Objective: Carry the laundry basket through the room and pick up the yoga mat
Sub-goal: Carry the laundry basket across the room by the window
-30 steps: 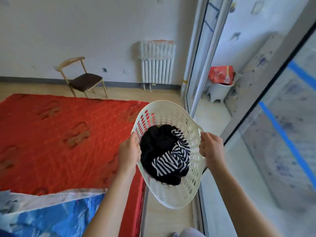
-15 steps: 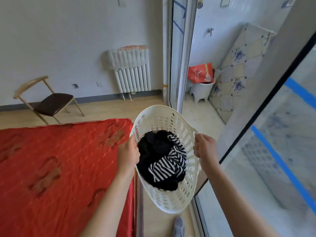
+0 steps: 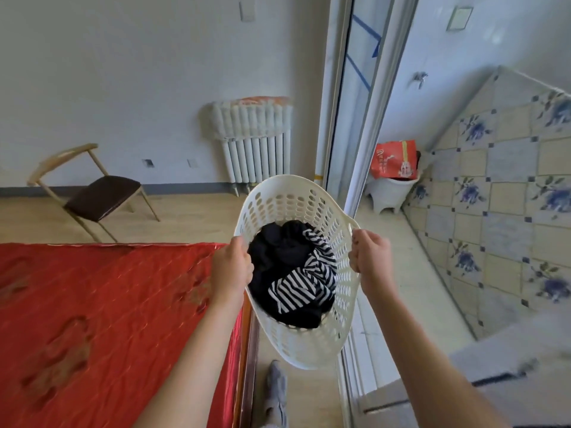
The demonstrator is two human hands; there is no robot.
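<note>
While the person is walking the narrow strip of floor between the red quilted bed cover [image 3: 92, 304] and the sliding glass door frame [image 3: 355, 118], the carrying step is under way. The left hand [image 3: 233, 268] and right hand [image 3: 369, 257] are gripping opposite rims of the white perforated plastic laundry basket [image 3: 296, 344], fingers curled tight around them, with dark and striped clothes [image 3: 293, 273] inside. No yoga mat is showing anywhere, so finding it seems the next need. The basket's underside is hidden.
</note>
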